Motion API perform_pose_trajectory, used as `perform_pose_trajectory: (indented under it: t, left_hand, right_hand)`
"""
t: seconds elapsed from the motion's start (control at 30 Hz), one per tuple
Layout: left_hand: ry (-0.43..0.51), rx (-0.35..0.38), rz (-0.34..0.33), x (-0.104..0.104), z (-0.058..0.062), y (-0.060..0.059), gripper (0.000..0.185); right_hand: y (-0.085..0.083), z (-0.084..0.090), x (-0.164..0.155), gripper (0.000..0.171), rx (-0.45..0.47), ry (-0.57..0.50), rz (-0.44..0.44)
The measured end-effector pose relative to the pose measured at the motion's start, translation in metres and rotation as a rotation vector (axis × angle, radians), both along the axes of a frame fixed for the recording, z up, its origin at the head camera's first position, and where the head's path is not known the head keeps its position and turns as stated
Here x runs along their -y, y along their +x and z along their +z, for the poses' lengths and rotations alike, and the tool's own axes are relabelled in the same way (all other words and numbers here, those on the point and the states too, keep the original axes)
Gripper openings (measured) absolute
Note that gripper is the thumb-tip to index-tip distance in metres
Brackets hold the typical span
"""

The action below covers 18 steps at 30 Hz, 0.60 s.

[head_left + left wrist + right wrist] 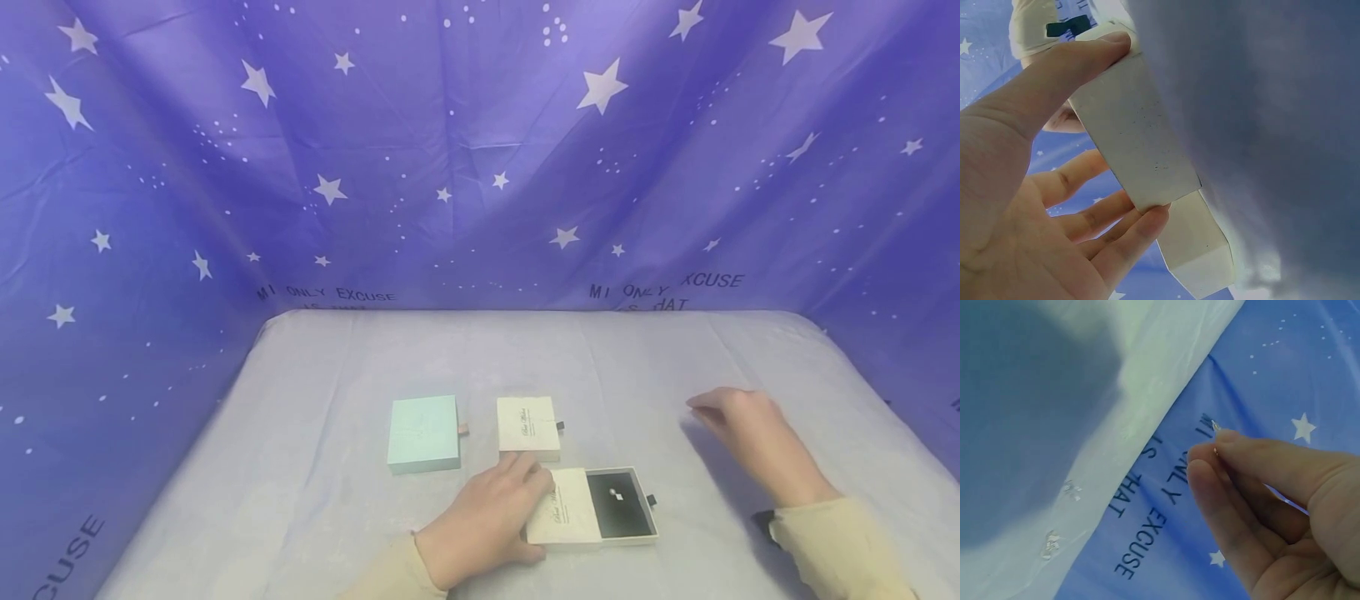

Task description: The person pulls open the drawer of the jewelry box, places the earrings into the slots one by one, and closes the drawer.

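A cream drawer box (564,506) lies near the front of the table, its black-lined tray (619,505) slid out to the right. A tiny pale piece (617,497) sits on the lining. My left hand (536,492) grips the box's sleeve (1132,134), thumb on one edge and fingers on the other. My right hand (696,403) hovers above the cloth to the right of the boxes. In the right wrist view, its thumb and fingers (1210,450) pinch a small shiny piece (1215,427).
A mint box (423,433) and a closed cream box (528,427) lie side by side behind the open one. The table (337,358) has a pale grey cloth. A blue star-print backdrop (480,167) encloses it at the back and both sides.
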State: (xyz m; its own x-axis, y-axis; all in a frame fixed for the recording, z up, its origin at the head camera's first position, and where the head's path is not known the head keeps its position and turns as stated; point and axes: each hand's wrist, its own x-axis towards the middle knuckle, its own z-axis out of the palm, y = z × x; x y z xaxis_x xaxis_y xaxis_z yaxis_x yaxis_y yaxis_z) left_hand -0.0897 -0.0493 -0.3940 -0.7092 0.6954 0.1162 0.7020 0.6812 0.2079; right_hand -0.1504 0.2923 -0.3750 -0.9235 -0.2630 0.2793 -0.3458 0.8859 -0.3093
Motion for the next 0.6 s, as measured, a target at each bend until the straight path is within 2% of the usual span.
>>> perform_pose_trajectory:
  t: [0.17, 0.33, 0.6]
  left_hand:
    - [-0.003, -0.011, 0.0, 0.0, -0.001, 0.0, 0.056]
    - [-0.003, -0.011, 0.002, -0.001, -0.001, 0.0, 0.056]
    - [0.003, -0.012, 0.002, 0.0, -0.001, 0.0, 0.056]
  right_hand:
    - [0.004, 0.001, 0.008, 0.012, -0.091, 0.0, 0.036]
    - [0.01, 0.001, 0.015, 0.013, -0.145, 0.009, 0.068]
    - [0.022, 0.002, 0.034, 0.016, -0.117, 0.006, 0.124]
